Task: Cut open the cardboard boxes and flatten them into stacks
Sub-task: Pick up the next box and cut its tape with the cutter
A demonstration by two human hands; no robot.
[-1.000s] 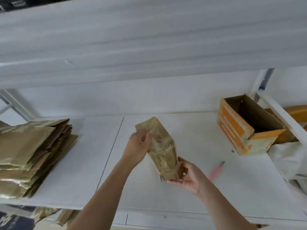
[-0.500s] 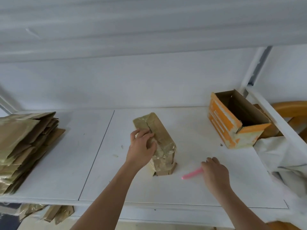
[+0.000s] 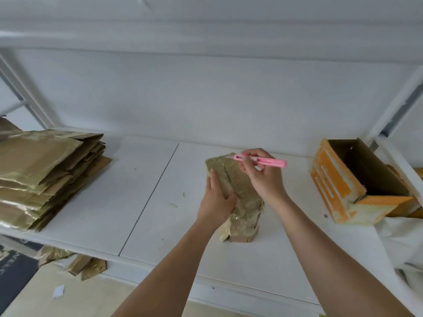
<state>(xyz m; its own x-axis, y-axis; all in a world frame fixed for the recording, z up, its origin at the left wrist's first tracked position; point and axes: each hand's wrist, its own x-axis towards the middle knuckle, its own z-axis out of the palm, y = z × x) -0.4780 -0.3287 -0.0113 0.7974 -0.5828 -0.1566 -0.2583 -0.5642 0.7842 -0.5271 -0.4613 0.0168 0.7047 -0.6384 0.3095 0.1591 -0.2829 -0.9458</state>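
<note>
A small gold-taped cardboard box [image 3: 242, 197] lies on the white shelf [image 3: 142, 202], its long side running away from me. My left hand [image 3: 217, 197] presses on its left side and holds it down. My right hand [image 3: 261, 177] grips a pink utility knife [image 3: 263, 160], whose blade tip sits at the far end of the box's top seam. A stack of flattened gold-covered boxes [image 3: 45, 175] rests at the shelf's left end.
An open orange and white cardboard box [image 3: 357, 179] stands at the right of the shelf, with white cloth [image 3: 402, 239] beside it. Flattened gold scraps [image 3: 77, 264] lie on the floor under the shelf. Another shelf board [image 3: 206, 28] hangs close overhead.
My right hand picked the pink knife up from the shelf and brought its blade to the far end of the box. My left hand went from gripping the box to pressing its left side.
</note>
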